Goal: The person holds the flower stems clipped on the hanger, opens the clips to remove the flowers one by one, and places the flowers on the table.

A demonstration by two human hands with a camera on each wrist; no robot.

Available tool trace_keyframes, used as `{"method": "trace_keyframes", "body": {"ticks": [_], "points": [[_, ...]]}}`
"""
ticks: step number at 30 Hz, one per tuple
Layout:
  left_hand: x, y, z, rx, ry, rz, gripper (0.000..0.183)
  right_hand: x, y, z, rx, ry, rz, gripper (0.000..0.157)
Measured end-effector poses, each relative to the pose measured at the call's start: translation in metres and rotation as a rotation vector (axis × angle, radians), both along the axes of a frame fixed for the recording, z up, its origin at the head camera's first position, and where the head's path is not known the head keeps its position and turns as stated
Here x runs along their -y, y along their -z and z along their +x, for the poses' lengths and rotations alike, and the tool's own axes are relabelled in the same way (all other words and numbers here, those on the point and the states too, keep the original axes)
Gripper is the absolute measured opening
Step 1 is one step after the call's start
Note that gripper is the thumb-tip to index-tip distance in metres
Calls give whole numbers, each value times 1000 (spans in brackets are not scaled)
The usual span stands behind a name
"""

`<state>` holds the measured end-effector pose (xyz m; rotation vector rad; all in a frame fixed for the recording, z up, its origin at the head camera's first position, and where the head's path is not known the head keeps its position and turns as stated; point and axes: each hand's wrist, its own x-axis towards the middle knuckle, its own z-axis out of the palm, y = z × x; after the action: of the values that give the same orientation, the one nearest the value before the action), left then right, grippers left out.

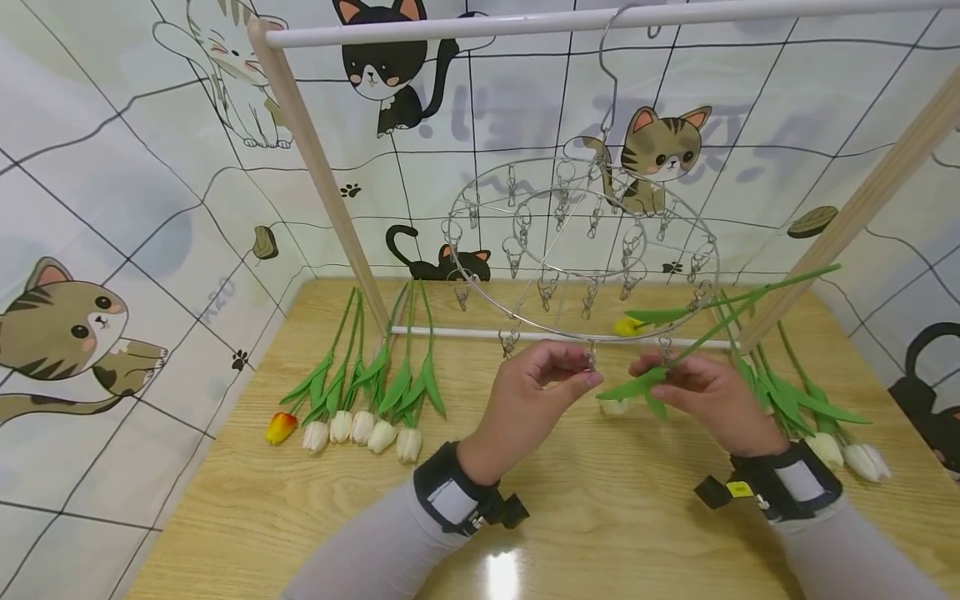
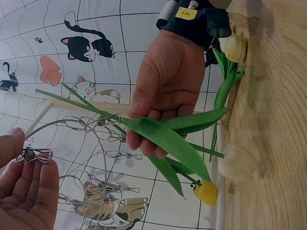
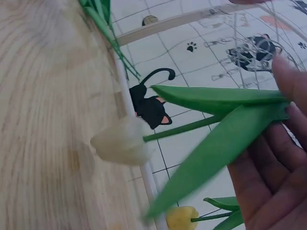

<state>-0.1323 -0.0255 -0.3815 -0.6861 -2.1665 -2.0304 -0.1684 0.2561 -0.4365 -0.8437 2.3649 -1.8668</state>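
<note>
My left hand (image 1: 528, 404) pinches a small metal clip (image 2: 36, 154) between thumb and fingers, at the front rim of the round wire hanger (image 1: 517, 321). In my right hand (image 1: 712, 404) is a white tulip (image 3: 122, 141), gripped at its stem and green leaves (image 3: 216, 103). Its white head points down and away from the fingers, and its stem slants up to the right. Behind it, a yellow tulip (image 1: 628, 325) sits at the hanger's right edge, its stem overlapping the rim and clips there.
The hanger hooks over a white bar (image 1: 465, 27) on a wooden frame (image 1: 315, 167). Several white tulips (image 1: 362, 427) and a red-yellow tulip (image 1: 281, 427) lie left on the wooden table (image 1: 600, 517). More white tulips (image 1: 866, 461) lie right. A cat-print backdrop (image 1: 525, 100) stands behind.
</note>
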Motion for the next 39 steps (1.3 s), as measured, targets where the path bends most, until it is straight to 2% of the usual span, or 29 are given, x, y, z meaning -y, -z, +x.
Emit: {"method": "trace_keyframes", "body": {"ticks": [5,10,17,21,25,28,31,34,37,39], "points": [[0,-1,0,-21,0,-4,23,10,2,6,-7,81,35,19],[0,0,1,-95,-21,10,23,16,1,11,-15,126,59,19],[0,3,1,-223,-126,-30,27,23,0,15,-48,137,87,10],[1,4,1,-291,-172,-40,26,26,-2,18,-52,129,121,12],[3,6,-1,-379,-201,-23,23,30,-3,20,-61,122,143,15],[3,7,-1,-472,-220,28,22,33,-4,22,-75,117,139,15],[4,9,-2,-561,-195,103,25,35,-4,23,-79,102,121,14],[4,9,-1,-621,-125,134,27,38,-5,26,-75,83,110,16],[3,8,0,-617,-48,118,26,42,-5,28,-83,62,93,17],[2,8,1,-585,-28,76,24,44,-5,30,-100,48,77,19]]}}
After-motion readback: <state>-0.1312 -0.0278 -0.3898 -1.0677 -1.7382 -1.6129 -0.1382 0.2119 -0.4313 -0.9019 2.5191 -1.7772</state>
